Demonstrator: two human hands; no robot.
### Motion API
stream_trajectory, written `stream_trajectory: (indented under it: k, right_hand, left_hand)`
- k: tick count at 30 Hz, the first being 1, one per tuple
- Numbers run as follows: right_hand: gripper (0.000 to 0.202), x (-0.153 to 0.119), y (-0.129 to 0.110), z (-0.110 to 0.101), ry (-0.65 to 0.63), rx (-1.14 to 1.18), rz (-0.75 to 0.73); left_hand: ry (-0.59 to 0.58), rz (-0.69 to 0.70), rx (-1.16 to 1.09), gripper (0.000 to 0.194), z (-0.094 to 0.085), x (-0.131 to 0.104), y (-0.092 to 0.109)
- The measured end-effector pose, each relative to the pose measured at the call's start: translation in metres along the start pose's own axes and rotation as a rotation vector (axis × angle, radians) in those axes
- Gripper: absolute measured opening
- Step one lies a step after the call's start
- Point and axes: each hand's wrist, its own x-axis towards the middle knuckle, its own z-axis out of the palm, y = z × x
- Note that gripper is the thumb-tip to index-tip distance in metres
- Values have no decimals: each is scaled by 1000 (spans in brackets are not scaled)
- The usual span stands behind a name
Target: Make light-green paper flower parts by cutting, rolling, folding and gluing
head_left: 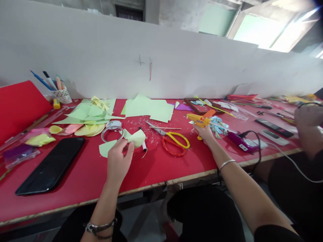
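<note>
Between the thumb and fingers of my left hand [119,156] is a curved piece of pale green paper [137,138]. My right hand [204,131] is wrapped round a yellow and orange hot glue gun [198,119], its nozzle pointing left. Scissors [174,141] with yellow and red handles lie between my hands, with a thin wooden stick [166,127] across them. Just behind the held paper are a black and white marker [144,144] and a roll of tape [112,133]. Another green paper piece [104,149] lies partly behind my left hand.
A black phone [51,166] lies at left. Green paper sheets [148,109] and a pen cup [62,95] stand along the back. A purple power strip [243,143] with cables sits at right, near another person's hand [309,121]. The red table's front edge [151,185] is close.
</note>
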Motion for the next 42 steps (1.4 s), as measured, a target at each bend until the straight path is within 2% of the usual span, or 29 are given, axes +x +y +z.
stream_trajectory:
  k: [6,12,17,25,36,42]
  right_hand:
    - [30,-1,-3,-2,-38,92,125]
    - [29,-4,-6,-12,-39,240,131]
    - [25,-7,-7,-18,-43,337,102]
    - [27,-7,-7,-15,-79,421,118]
    - [30,-12,-3,-25,-206,565,73]
    - [29,-8,1,-24,-225,583,57]
  left_hand:
    - [-29,49,39,21,1,1,-2]
    - [-67,156,81,18,3,1,-5]
    - [12,158,42,21,4,0,-8]
    - [49,96,29,27,4,-1,-15]
    - [48,59,46,29,8,0,-20]
    - [33,46,42,30,12,0,-23]
